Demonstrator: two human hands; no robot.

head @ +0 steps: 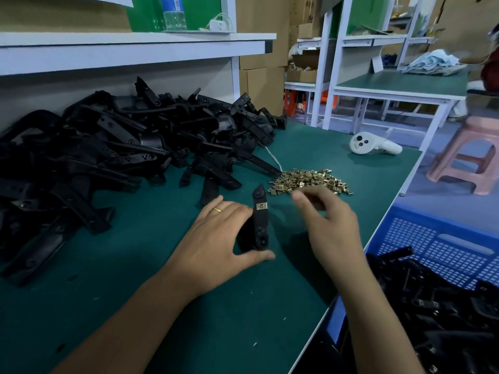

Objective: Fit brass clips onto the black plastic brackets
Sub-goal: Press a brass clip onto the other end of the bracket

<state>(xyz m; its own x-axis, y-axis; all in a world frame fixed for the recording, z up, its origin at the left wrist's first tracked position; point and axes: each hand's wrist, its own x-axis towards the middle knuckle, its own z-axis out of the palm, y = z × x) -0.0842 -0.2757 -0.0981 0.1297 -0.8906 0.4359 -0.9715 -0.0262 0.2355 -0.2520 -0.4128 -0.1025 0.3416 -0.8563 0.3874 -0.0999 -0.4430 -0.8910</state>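
On the green matte tabletop [135, 279] the left hand [216, 238] grips a long, narrow black plastic bracket [259, 222], fingers curled over its left edge and the thumb hooked under its near, rounded end. The bracket lies lengthwise away from the person, its far end tapering to a blunt point, and a small square brass clip [261, 206] with a dark centre hole sits seated on its upper part. A thin gold ring [217, 210] shows on one finger. The right hand [328, 220] hovers just to the right, apart from the bracket, its fingers bent inward with forefinger and thumb drawn close; motion blur hides whether anything is pinched between them. Just beyond its fingertips lies a loose heap of brass clips [310, 180], small, shiny and angular. A big tangled pile of black brackets [121, 147], glossy and ribbed with screw holes, fills the left and back of the tabletop. A smooth white handheld controller [372, 144] lies farther back on the right. At the right edge a blue perforated plastic crate [437, 244] holds more black brackets, some showing brass clips.
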